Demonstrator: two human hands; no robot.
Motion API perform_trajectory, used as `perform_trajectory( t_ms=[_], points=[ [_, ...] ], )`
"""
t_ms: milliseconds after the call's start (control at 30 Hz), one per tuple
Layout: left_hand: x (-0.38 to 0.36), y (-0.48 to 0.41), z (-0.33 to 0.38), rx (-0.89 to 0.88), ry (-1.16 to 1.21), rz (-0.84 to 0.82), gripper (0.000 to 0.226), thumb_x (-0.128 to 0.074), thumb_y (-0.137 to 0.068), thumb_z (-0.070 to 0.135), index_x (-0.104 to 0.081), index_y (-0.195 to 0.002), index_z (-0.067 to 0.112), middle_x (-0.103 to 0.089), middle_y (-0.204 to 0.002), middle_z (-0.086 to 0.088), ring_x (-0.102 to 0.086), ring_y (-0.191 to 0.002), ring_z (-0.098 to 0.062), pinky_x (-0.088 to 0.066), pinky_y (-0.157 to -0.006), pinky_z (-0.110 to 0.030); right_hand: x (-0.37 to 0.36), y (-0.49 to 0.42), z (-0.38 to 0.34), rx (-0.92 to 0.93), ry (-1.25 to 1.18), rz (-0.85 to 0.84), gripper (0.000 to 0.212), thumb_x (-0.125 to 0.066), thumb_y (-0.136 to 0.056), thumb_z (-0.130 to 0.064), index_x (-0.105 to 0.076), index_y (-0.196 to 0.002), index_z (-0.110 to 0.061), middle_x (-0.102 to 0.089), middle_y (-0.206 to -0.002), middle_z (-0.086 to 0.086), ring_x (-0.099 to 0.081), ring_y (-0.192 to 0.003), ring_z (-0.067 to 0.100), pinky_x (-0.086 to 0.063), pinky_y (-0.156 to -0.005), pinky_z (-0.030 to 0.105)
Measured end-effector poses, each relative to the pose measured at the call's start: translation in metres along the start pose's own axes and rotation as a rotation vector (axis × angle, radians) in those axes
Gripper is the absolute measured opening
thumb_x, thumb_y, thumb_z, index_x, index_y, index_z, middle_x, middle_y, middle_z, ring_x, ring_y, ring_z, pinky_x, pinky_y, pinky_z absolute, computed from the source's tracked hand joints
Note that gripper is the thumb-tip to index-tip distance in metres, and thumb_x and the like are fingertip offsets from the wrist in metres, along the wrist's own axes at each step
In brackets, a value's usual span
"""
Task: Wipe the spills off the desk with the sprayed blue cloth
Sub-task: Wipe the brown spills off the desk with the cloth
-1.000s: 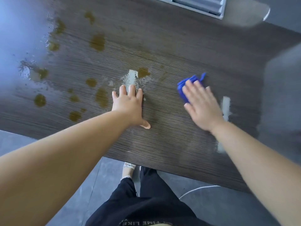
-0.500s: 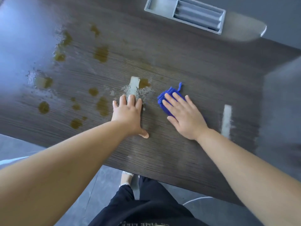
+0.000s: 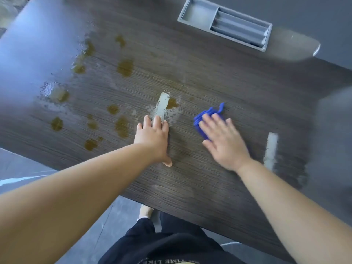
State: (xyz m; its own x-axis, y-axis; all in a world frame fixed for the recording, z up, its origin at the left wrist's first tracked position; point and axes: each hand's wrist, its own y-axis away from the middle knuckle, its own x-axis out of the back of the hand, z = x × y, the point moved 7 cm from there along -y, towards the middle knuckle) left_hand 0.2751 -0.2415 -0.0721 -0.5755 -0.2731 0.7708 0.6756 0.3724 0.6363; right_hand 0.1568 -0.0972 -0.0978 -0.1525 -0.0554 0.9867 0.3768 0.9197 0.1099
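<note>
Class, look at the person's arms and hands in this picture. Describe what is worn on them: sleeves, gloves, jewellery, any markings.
The left hand and right hand are bare: no gloves, and no rings, watch, bracelet or markings show. The left forearm and right forearm are uncovered to the frame's edge, with no sleeve in view. The right hand is blurred, so fine detail there is uncertain.

Desk [image 3: 228, 82] looks like dark wood-grain, fine streaky lines, with a fair sheen where light hits the left side. Spills [image 3: 124, 67] are wet, glossy brownish blobs. Cloth [image 3: 202, 115] is soft blue fabric. Tray [image 3: 198, 15] looks like smooth matt grey plastic.
</note>
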Motion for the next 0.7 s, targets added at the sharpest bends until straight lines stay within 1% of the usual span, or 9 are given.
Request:
perform_trajectory(
  t_ms=[133, 200, 267, 400, 467, 533, 600, 667, 700],
  points=[
    [0.009, 0.0, -0.001, 0.053, 0.157, 0.019, 0.106, -0.07, -0.056, 0.074, -0.031, -0.136, 0.016, -0.023, -0.142, -0.007, -0.021, -0.133, -0.032, -0.035, -0.103, -0.043, 0.015, -0.008, 0.1, -0.708, -0.083, 0.059, 0.057, -0.02, -0.099, -0.041, -0.022, -0.15, -0.015, -0.012, -0.159, 0.003, -0.01, -0.146, 0.025, -0.011, -0.115, 0.051],
    [0.018, -0.002, -0.003, 0.097, 0.213, 0.082, 0.102, -0.069, -0.056, 0.074, -0.036, -0.132, 0.016, -0.029, -0.137, -0.007, -0.027, -0.128, -0.031, -0.036, -0.1, -0.041, 0.016, -0.016, 0.087, -0.855, -0.115, 0.081, 0.057, -0.027, -0.1, -0.038, -0.018, -0.151, -0.014, -0.007, -0.16, 0.004, -0.006, -0.146, 0.025, -0.005, -0.116, 0.05],
    [0.03, -0.007, 0.003, 0.089, 0.213, 0.176, 0.107, -0.072, -0.053, 0.073, -0.033, -0.135, 0.018, -0.029, -0.139, -0.007, -0.026, -0.13, -0.031, -0.03, -0.106, -0.041, 0.013, -0.02, 0.047, -0.686, -0.106, 0.099, 0.058, -0.027, -0.099, -0.04, -0.022, -0.149, -0.012, -0.013, -0.158, 0.007, -0.011, -0.145, 0.027, -0.008, -0.115, 0.05],
    [0.047, -0.033, 0.031, -0.092, 0.051, 0.182, 0.135, -0.076, -0.047, 0.072, -0.003, -0.15, 0.024, -0.01, -0.154, -0.007, -0.001, -0.143, -0.033, -0.005, -0.116, -0.044, 0.001, 0.02, -0.011, -0.033, -0.019, -0.037, 0.059, -0.026, -0.095, -0.046, -0.037, -0.144, -0.016, -0.03, -0.153, 0.004, -0.027, -0.142, 0.025, -0.024, -0.113, 0.05],
    [0.054, -0.047, 0.036, -0.114, 0.003, 0.156, 0.139, -0.076, -0.045, 0.073, 0.002, -0.151, 0.026, -0.004, -0.156, -0.007, 0.005, -0.144, -0.033, -0.002, -0.116, -0.047, 0.003, 0.027, 0.025, -0.015, 0.0, -0.036, 0.057, -0.029, -0.095, -0.045, -0.038, -0.143, -0.016, -0.032, -0.152, 0.003, -0.029, -0.141, 0.024, -0.026, -0.112, 0.05],
    [0.059, -0.058, 0.038, -0.123, -0.048, 0.127, 0.141, -0.076, -0.044, 0.074, 0.005, -0.15, 0.029, 0.0, -0.157, -0.008, 0.008, -0.144, -0.034, -0.001, -0.116, -0.05, 0.011, 0.018, 0.08, -0.252, -0.018, 0.025, 0.057, -0.03, -0.096, -0.043, -0.035, -0.145, -0.015, -0.028, -0.154, 0.004, -0.025, -0.142, 0.027, -0.024, -0.112, 0.052],
    [0.061, -0.064, 0.041, -0.131, -0.09, 0.109, 0.142, -0.077, -0.041, 0.074, 0.006, -0.149, 0.033, 0.002, -0.157, -0.007, 0.007, -0.144, -0.034, -0.001, -0.116, -0.051, 0.017, 0.003, 0.127, -0.601, -0.06, 0.035, 0.055, -0.028, -0.1, -0.04, -0.023, -0.149, -0.016, -0.014, -0.159, 0.002, -0.012, -0.146, 0.024, -0.013, -0.116, 0.05],
    [0.063, -0.068, 0.044, -0.146, -0.118, 0.096, 0.143, -0.078, -0.038, 0.073, 0.005, -0.149, 0.036, 0.0, -0.156, -0.006, 0.004, -0.144, -0.033, -0.004, -0.117, -0.05, 0.021, -0.014, 0.142, -0.873, -0.105, 0.063, 0.057, -0.024, -0.101, -0.041, -0.013, -0.152, -0.018, -0.003, -0.16, 0.0, -0.001, -0.146, 0.022, -0.005, -0.117, 0.048],
    [0.063, -0.07, 0.045, -0.149, -0.119, 0.088, 0.143, -0.079, -0.037, 0.072, 0.003, -0.149, 0.037, 0.0, -0.156, -0.005, 0.002, -0.144, -0.032, -0.006, -0.117, -0.049, 0.022, -0.022, 0.136, -0.933, -0.13, 0.077, 0.058, -0.023, -0.1, -0.042, -0.011, -0.152, -0.017, -0.001, -0.16, 0.0, 0.001, -0.147, 0.021, -0.002, -0.117, 0.048]
  ],
)
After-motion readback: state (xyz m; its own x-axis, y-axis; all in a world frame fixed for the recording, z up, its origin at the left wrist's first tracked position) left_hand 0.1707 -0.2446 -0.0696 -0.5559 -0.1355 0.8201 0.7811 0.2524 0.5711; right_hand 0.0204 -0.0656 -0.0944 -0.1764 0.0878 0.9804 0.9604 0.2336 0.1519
